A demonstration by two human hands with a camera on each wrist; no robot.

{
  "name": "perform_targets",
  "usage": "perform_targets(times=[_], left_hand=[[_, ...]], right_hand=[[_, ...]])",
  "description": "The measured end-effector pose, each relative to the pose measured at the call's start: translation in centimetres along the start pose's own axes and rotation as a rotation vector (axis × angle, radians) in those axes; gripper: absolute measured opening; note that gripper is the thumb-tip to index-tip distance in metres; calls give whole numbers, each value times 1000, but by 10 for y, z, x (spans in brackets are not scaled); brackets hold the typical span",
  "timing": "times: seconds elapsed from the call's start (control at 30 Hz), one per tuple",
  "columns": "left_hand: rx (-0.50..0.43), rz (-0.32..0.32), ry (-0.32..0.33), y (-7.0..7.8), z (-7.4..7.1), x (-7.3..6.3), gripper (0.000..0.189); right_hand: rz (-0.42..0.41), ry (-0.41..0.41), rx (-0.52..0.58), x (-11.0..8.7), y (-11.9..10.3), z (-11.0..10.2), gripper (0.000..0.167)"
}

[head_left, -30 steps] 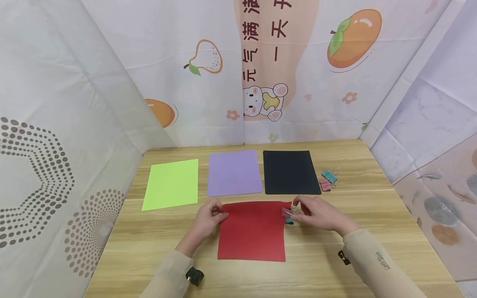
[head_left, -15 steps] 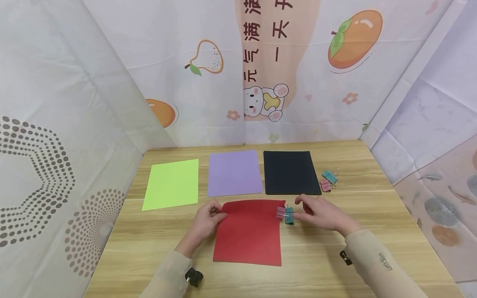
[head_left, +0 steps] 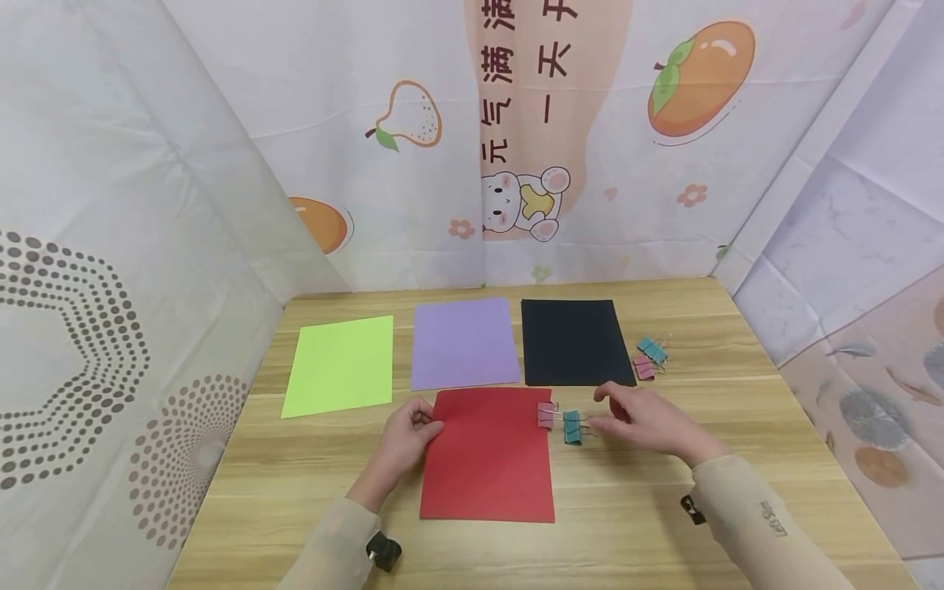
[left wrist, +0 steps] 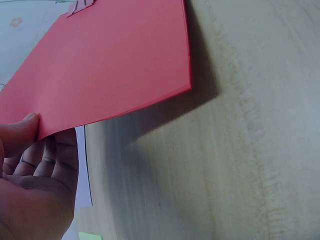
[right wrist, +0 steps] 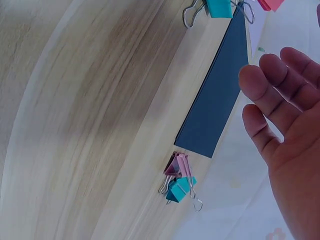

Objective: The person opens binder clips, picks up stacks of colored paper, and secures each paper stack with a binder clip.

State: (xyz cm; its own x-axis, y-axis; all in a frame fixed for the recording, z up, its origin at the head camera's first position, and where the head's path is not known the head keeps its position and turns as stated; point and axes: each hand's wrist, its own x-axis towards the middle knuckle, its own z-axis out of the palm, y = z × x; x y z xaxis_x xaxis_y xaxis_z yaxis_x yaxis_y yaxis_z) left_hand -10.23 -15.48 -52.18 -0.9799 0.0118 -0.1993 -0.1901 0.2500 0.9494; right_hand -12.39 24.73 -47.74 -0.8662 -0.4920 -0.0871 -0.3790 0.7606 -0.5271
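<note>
My left hand (head_left: 409, 430) pinches the left edge of a red paper sheet (head_left: 487, 459) between thumb and fingers. In the left wrist view the red paper (left wrist: 115, 60) is tilted up off the table. A pink binder clip (head_left: 546, 415) sits on the paper's upper right edge, its wire handles pointing right. Just right of it is a teal binder clip (head_left: 573, 428), apart from the paper. My right hand (head_left: 634, 418) is beside the teal clip. In the right wrist view, the right hand (right wrist: 292, 115) has its fingers loosely extended, with nothing held.
Green-yellow paper (head_left: 339, 365), purple paper (head_left: 465, 342) and black paper (head_left: 577, 342) lie in a row behind the red one. Another teal clip (head_left: 652, 349) and pink clip (head_left: 645, 367) lie right of the black paper. A patterned curtain (head_left: 413, 205) hangs behind the table.
The red paper has shifted left with the pink clip on its edge, away from the right hand. The right hand has let go of the pink clip and drawn slightly right.
</note>
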Motion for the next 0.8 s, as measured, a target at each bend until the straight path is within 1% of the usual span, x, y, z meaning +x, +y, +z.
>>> perform_targets(times=[0.1,0.2,0.3,0.5,0.73,0.8], left_hand=[[-4,-2,7,-1,0,-1,12],[14,8,15,-1,-1,-2,12],[35,-7,24,-1,-1,-2,13],[117,-17,13,-4,-3,-4,15],[173,-10,-5,-8,-5,-5,18],[194,-8,-6,-9,-5,-5,19]], right_hand=[[12,11,-5,-2,3,-2,42],[18,17,-12,-3,6,-5,42],[20,25,-25,-5,8,-7,43],[29,42,-29,-8,13,-9,40],[90,31,-30,-9,20,-11,43],[94,29,-26,-9,21,-11,43]])
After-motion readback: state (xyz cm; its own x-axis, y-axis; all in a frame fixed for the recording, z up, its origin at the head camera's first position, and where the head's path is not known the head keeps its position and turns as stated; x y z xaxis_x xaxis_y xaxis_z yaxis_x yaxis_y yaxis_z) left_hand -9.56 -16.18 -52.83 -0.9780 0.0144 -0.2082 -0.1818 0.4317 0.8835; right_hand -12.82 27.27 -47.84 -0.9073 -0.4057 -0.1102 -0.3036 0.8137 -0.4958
